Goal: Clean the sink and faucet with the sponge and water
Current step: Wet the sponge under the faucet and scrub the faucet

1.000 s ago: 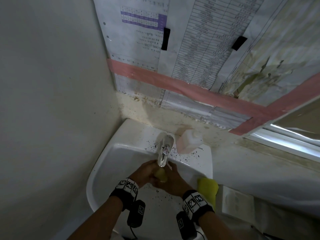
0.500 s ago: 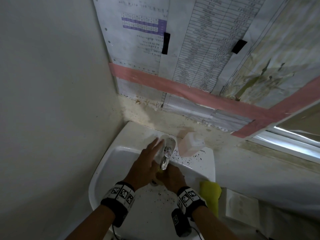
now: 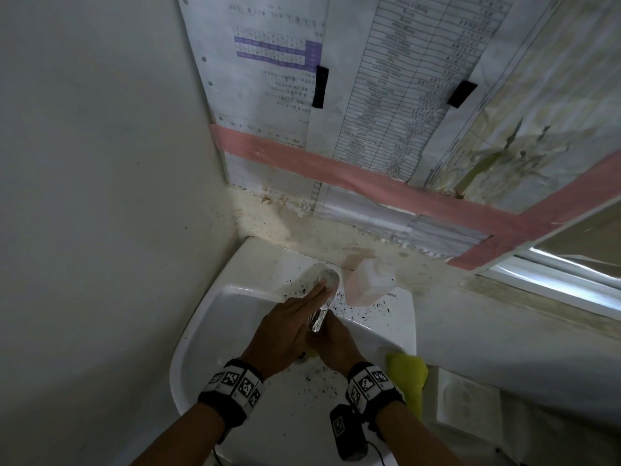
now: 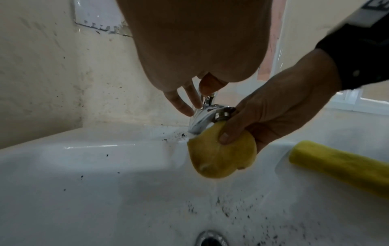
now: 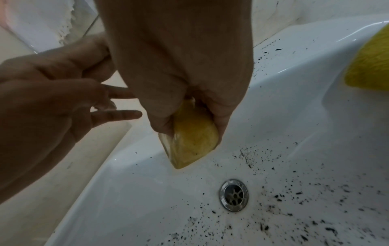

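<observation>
A white sink (image 3: 215, 331) speckled with black dirt carries a chrome faucet (image 4: 207, 116) at its back. My left hand (image 3: 299, 317) reaches over the faucet, and its straight fingers (image 4: 182, 104) rest on the faucet's lever. My right hand (image 4: 273, 113) grips a yellow sponge (image 4: 221, 156) right under the spout, squeezed between thumb and fingers. A thin run of water (image 4: 214, 184) falls from the sponge into the basin. In the right wrist view the sponge (image 5: 193, 138) hangs above the drain (image 5: 233, 194). In the head view my hands hide most of it.
A folded yellow cloth (image 3: 406, 375) lies on the sink's right rim. A pale soap bottle (image 3: 366, 284) stands behind the faucet on the right. A wall closes in on the left, and taped papers (image 3: 386, 95) cover the wall behind.
My left hand left the sponge, rose to the faucet and now lies stretched along its top. My right hand stayed under the spout with the sponge.
</observation>
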